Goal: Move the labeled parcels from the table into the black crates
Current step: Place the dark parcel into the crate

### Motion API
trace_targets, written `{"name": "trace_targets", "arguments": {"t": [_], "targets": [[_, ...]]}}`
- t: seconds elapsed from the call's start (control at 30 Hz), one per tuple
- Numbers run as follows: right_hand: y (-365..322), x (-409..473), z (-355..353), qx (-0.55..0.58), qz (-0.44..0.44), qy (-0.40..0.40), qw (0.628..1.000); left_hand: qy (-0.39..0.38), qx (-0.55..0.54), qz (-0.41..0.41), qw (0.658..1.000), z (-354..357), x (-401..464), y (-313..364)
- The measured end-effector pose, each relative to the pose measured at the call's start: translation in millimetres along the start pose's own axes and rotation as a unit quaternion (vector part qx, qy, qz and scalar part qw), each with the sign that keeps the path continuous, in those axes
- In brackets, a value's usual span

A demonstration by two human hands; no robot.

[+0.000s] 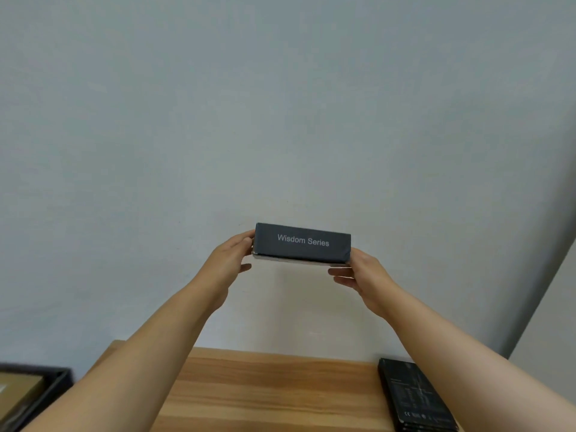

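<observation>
Fingers of my left hand (232,260) and right hand (363,272) pinch the parcel's (302,243) ends, side lettering toward me (probably checking it before crating).

Open worktop between two dark obstacles

The bare wood of the worktop (274,391) lies free in the middle; a black crate (59,385) blocks its left edge, a flat black parcel (414,397) lies on its right end, and the wall (280,120) closes off its far side.

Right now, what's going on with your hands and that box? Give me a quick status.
Left hand and right hand grip the ends of the dark "Wisdom Series" box, raised above the table. Black crate at lower left. Nothing in the way.
</observation>
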State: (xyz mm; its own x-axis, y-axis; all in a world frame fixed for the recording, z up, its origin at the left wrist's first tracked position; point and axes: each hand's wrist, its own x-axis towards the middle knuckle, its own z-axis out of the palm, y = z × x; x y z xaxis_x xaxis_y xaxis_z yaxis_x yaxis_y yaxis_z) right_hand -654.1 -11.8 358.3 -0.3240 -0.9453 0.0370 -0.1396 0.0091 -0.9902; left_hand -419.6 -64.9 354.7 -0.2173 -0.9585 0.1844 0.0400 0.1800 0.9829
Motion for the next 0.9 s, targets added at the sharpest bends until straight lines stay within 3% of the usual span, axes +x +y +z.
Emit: {"name": "trace_targets", "arguments": {"t": [0.43,0.67,0.9], "targets": [[-3,-6,-1,-0.031,0.051,-0.023,0.998,-0.045,-0.003,-0.059,0.997,-8,-4,6],[-3,-6,-4,-0.014,0.019,-0.082,0.996,-0.089,-0.026,-0.009,0.996,-7,-2,-5],[-1,0,-3,0.039,-0.003,-0.054,0.998,-0.092,-0.010,0.061,0.994,-4,3,-14]]}}
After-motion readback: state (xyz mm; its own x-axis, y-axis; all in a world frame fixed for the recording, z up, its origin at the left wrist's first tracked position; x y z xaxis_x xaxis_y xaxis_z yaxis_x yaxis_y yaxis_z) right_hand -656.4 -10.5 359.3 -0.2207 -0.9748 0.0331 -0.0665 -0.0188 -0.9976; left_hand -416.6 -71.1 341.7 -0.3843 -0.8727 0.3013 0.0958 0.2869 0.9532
